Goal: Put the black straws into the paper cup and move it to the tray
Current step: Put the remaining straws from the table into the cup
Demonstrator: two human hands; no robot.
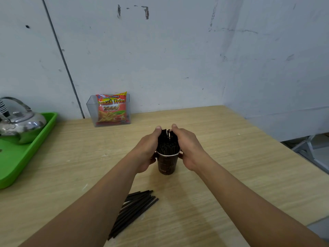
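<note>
Fingers [158, 128] of left hand [146, 151] and right hand [189, 148] clasp black straws [167, 142] standing in paper cup [166, 165].

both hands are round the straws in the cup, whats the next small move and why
Probably free the left hand and reach for the loose straws on the table, while the right hand steadies the bundle of straws standing in the paper cup. That pile is not yet in, so carrying the cup to the green tray looks premature.

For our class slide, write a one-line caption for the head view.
Left hand and right hand bunch black straws in the paper cup; loose straws lie nearby.
</note>
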